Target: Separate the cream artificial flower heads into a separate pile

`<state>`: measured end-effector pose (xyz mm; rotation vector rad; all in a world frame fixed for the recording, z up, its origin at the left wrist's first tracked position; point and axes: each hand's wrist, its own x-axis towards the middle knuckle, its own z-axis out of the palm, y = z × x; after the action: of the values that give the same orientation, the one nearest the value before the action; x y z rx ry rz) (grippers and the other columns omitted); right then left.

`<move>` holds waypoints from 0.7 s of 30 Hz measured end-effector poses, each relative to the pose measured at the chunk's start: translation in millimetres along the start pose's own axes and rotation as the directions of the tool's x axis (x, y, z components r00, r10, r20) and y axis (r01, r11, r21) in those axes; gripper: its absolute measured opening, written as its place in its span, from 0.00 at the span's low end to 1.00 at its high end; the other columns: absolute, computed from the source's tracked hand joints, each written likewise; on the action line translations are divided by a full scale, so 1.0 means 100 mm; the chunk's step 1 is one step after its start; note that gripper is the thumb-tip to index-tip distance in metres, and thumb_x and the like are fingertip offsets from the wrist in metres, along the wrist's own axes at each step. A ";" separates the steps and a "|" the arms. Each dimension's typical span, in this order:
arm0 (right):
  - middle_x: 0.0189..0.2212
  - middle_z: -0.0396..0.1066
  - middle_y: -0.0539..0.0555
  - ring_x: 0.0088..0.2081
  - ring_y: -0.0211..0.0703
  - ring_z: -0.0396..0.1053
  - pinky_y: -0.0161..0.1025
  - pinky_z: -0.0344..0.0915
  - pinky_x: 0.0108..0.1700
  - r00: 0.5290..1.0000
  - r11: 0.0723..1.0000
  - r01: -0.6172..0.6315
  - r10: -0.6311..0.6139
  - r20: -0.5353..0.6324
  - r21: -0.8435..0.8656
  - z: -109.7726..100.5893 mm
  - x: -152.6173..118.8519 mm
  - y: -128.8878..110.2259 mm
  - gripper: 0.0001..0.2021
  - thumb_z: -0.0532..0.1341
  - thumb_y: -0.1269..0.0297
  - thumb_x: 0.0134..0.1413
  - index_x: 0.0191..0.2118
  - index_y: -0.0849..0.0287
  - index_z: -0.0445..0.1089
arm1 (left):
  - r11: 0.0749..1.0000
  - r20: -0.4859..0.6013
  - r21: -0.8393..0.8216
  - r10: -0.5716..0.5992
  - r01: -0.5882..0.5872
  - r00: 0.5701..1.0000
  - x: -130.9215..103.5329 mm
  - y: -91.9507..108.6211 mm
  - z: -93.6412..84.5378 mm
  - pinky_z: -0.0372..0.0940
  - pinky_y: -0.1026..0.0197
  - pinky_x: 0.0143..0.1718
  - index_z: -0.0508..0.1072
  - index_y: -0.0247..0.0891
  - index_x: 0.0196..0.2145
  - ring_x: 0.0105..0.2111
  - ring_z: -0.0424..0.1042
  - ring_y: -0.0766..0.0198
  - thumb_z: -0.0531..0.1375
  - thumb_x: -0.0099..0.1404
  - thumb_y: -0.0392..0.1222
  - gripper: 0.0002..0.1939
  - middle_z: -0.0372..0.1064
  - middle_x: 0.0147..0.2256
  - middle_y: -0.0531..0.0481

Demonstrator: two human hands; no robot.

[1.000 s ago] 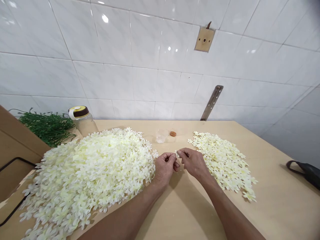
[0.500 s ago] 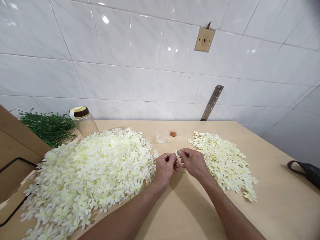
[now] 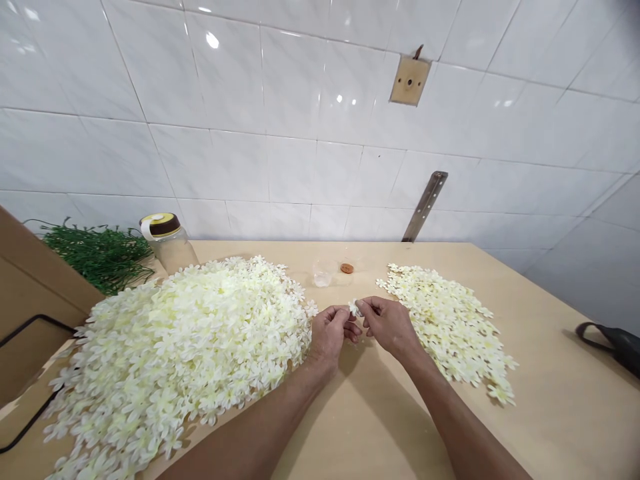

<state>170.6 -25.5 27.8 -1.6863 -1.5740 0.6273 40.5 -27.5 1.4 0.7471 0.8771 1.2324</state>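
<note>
A small white artificial flower [image 3: 354, 308] is held up between my two hands, above the table [image 3: 360, 407]. My right hand [image 3: 391, 325] pinches its right side between thumb and fingers. On the other side, my left hand [image 3: 327, 339] is closed, thumb against fingers, at the flower's left edge. The fingers partly cover the petals. Left of my hands spreads a large heap of white and pale yellow flowers [image 3: 200, 333]. A smaller, flatter pile of the same flowers [image 3: 450, 320] lies just beyond my right hand.
Behind my hands are a small clear plastic cup [image 3: 321, 277] and a round brown piece [image 3: 347, 268]. A bottle [image 3: 173, 243], green artificial foliage [image 3: 97, 257] and a cardboard box [image 3: 40, 300] stand at left. A black strapped object [image 3: 613, 343] is at the right edge.
The flower between my fingertips has turned and shows more of its petals. Both hands stay in almost the same place.
</note>
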 end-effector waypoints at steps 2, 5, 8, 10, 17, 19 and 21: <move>0.17 0.70 0.50 0.18 0.40 0.68 0.34 0.62 0.23 1.000 1.000 0.026 -0.026 0.001 -0.014 0.00 0.00 0.01 0.20 0.57 0.48 0.56 0.24 0.57 0.73 | 1.000 0.002 0.001 0.004 -0.004 1.000 0.00 0.01 0.00 0.62 0.65 0.19 0.71 0.33 0.24 0.18 0.67 0.67 0.64 0.55 0.51 0.16 0.70 0.20 0.47; 0.17 0.69 0.50 0.18 0.39 0.67 0.34 0.62 0.22 0.999 0.999 0.036 -0.036 0.011 -0.012 0.00 0.00 0.01 0.20 0.57 0.48 0.55 0.22 0.57 0.71 | 0.998 0.005 0.064 0.021 -0.021 1.000 0.00 0.00 0.00 0.62 0.65 0.20 0.72 0.33 0.26 0.16 0.66 0.68 0.64 0.55 0.48 0.13 0.69 0.18 0.50; 0.17 0.68 0.49 0.17 0.38 0.67 0.33 0.61 0.22 0.999 0.999 -0.025 0.023 0.040 0.047 -0.03 0.01 0.00 0.19 0.58 0.49 0.55 0.22 0.58 0.70 | 0.994 -0.001 0.100 0.035 -0.034 0.999 0.01 -0.03 -0.01 0.61 0.66 0.19 0.73 0.33 0.27 0.15 0.65 0.69 0.63 0.55 0.45 0.10 0.69 0.18 0.51; 0.17 0.67 0.48 0.16 0.37 0.66 0.33 0.61 0.22 0.995 0.984 -0.077 0.067 0.068 0.162 -0.06 0.02 0.00 0.20 0.59 0.47 0.55 0.23 0.59 0.69 | 0.995 -0.011 0.097 0.037 -0.036 0.999 0.03 -0.04 -0.02 0.61 0.66 0.19 0.72 0.34 0.26 0.16 0.65 0.69 0.62 0.56 0.44 0.10 0.69 0.18 0.51; 0.25 0.68 0.51 0.23 0.32 0.59 0.31 0.60 0.21 0.965 0.722 -0.253 0.142 0.219 0.644 -0.16 0.07 0.03 0.21 0.70 0.46 0.42 0.26 0.62 0.71 | 0.994 -0.015 0.102 0.048 -0.046 0.999 0.04 -0.05 -0.01 0.61 0.67 0.19 0.71 0.34 0.24 0.16 0.64 0.69 0.62 0.55 0.43 0.10 0.68 0.17 0.50; 0.27 0.68 0.52 0.23 0.31 0.58 0.30 0.59 0.21 0.960 0.676 -0.276 0.154 0.236 0.683 -0.17 0.09 0.05 0.20 0.71 0.47 0.41 0.27 0.62 0.71 | 0.993 -0.018 0.112 0.047 -0.045 0.999 0.04 -0.06 -0.01 0.61 0.67 0.19 0.71 0.34 0.25 0.16 0.64 0.69 0.62 0.56 0.43 0.10 0.68 0.17 0.50; 0.28 0.69 0.52 0.23 0.31 0.58 0.30 0.59 0.20 0.963 0.664 -0.268 0.159 0.218 0.698 -0.16 0.10 0.06 0.20 0.71 0.48 0.41 0.27 0.62 0.71 | 0.989 -0.015 0.142 0.045 -0.043 0.999 0.03 -0.06 0.00 0.61 0.67 0.19 0.71 0.34 0.25 0.15 0.64 0.70 0.61 0.57 0.44 0.10 0.69 0.18 0.50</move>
<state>188.2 -18.3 34.4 -1.2174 -0.9822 1.3214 43.3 -25.5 -4.7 0.8736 0.9749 1.2268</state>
